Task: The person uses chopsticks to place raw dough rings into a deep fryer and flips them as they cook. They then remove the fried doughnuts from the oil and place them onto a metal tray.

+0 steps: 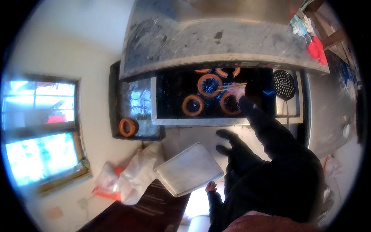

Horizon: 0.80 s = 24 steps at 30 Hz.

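My right hand point(238, 92) grips a pair of long wooden chopsticks point(224, 87) above a rectangular fryer point(155, 100) of dark oil. Their tips reach the right edge of a brown dough ring point(199, 84) that floats in the oil; whether they pinch it cannot be told. A second ring point(184, 108) floats to the lower left, and a third ring point(223, 105) lies partly behind my hand. More brown pieces show at the far side, cut off by the hood. My left hand point(211, 187) hangs low with curled fingers, near a corner of a metal tray point(189, 169), nothing visible in it.
A metal hood point(203, 43) overhangs the fryer. At its right lies a perforated skimmer point(284, 84). A side tray point(142, 116) at left holds brown rings point(127, 127). White bags point(139, 174) stand by a dark brown table point(139, 211); a metal counter point(329, 110) flanks the right.
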Tool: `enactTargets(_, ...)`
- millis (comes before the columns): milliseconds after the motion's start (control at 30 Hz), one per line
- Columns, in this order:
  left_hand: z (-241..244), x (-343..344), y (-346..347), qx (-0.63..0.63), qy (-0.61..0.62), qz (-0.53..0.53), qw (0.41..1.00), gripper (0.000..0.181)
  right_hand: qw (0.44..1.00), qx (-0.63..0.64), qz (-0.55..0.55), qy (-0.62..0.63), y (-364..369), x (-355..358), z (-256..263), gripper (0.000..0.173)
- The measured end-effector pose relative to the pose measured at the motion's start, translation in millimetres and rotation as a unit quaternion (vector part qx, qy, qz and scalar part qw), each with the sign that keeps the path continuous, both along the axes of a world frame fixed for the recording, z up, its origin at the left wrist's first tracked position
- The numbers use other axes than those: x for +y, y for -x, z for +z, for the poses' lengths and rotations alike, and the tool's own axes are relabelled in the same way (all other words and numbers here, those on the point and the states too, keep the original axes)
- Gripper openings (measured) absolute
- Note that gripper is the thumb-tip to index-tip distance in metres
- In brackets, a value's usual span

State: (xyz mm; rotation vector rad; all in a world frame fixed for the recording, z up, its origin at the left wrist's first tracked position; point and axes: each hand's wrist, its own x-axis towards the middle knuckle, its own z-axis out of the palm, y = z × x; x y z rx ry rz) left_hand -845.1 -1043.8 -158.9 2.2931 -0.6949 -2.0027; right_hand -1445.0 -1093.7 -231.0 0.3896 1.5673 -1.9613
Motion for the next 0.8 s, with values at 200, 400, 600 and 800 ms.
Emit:
enactTargets(200, 0.4, 2.6, -21.3, -0.038, -0.023, -0.048, 0.998, 0.026, 0.979, -0.169, -0.103, 0.053, -2.9, -43.5, -5.0, 0.028)
enactTargets(400, 9.4, 5.9, 8.2, -0.018, -0.017, -0.019, 1.000, 0.005, 0.930, -0.225, -0.184, 0.226, -29.8, -13.9, -30.6, 0.022)
enactTargets(600, 4.1, 8.3, -9.9, -0.003, -0.016, -0.014, 1.000, 0.008, 0.939, -0.208, -0.095, 0.256, -42.6, 43.4, -11.4, 0.031)
enactTargets(800, -24.9, -4.2, -29.4, 0.013, -0.008, -0.110, 0.994, 0.033, 0.970, -0.175, -0.061, 0.160, -24.4, 85.3, 8.9, 0.034)
